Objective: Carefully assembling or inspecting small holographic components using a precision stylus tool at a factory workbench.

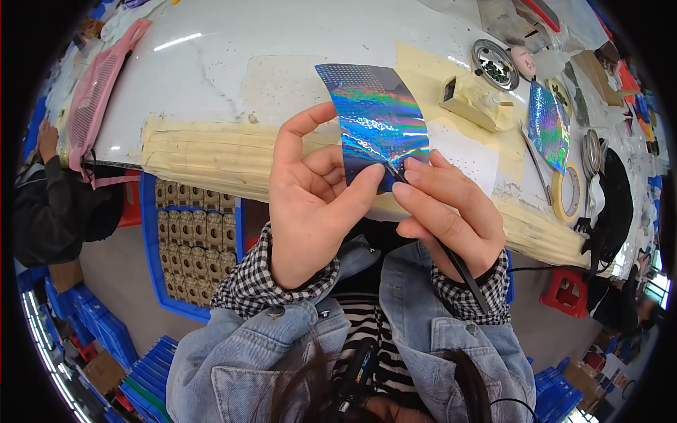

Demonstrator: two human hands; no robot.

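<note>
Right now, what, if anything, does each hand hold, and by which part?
The left hand holds the shiny blue sheet by its lower edge; the right hand grips dark tweezers near their tips.

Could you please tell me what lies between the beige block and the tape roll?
The head view shows a slim grey tool, apparently tweezers.

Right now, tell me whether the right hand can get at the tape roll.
Probably yes, though it is busy: the right hand holds dark tweezers at the shiny blue sheet. The tape roll lies to its right, and only flat things, like a slim tool, seem to lie between.
</note>
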